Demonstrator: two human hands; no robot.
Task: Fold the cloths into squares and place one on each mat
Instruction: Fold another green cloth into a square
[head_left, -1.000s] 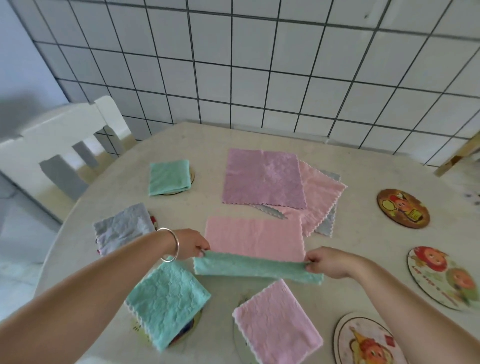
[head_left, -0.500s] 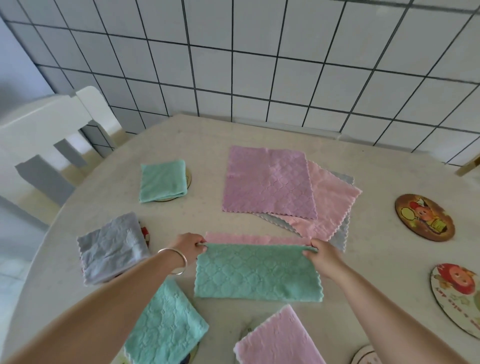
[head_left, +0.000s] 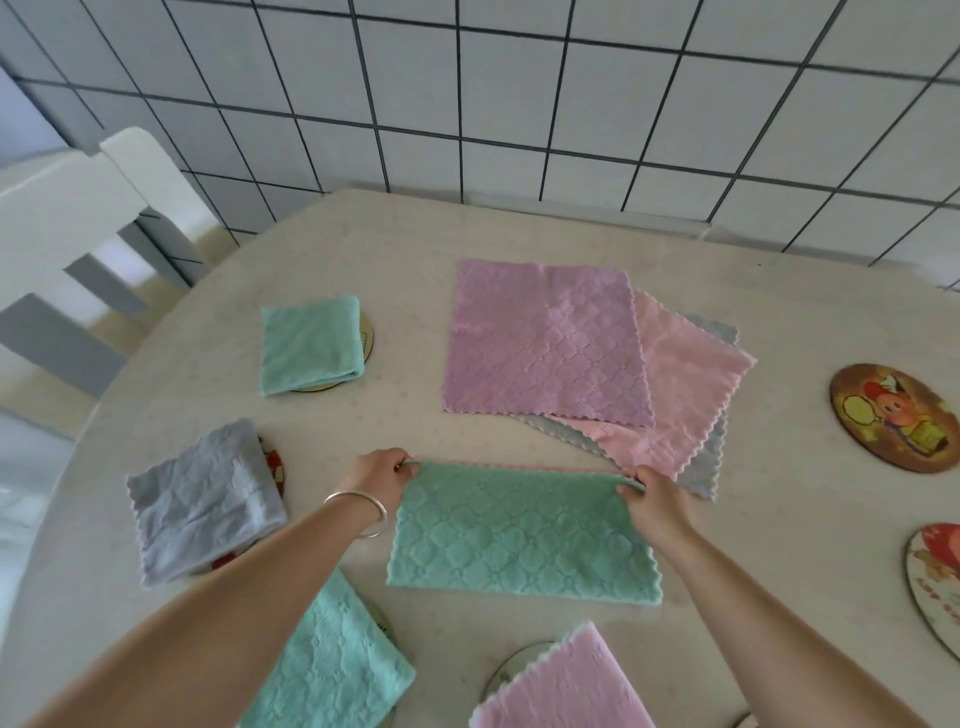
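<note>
A green-and-pink cloth (head_left: 522, 535) lies folded in half on the table in front of me, green side up, a thin pink edge showing along its far side. My left hand (head_left: 379, 475) pinches its far left corner and my right hand (head_left: 652, 501) pinches its far right corner. Folded cloths rest on mats around it: a green one (head_left: 310, 343) at far left, a grey one (head_left: 200, 501) at left, a green one (head_left: 332, 670) near my left arm, a pink one (head_left: 566, 686) at the bottom. Two bare round mats (head_left: 893, 418) (head_left: 935, 582) lie at right.
Unfolded cloths are stacked beyond my hands: a purple one (head_left: 543, 338) on top of a pink one (head_left: 685, 384) and a grey one (head_left: 704, 467). A white chair (head_left: 78, 234) stands at the table's left edge. A tiled wall (head_left: 519, 104) rises behind the table.
Both hands carried the near edge of the cloth up and over to its far edge, so that the pink surface is covered and the green side lies on top.
</note>
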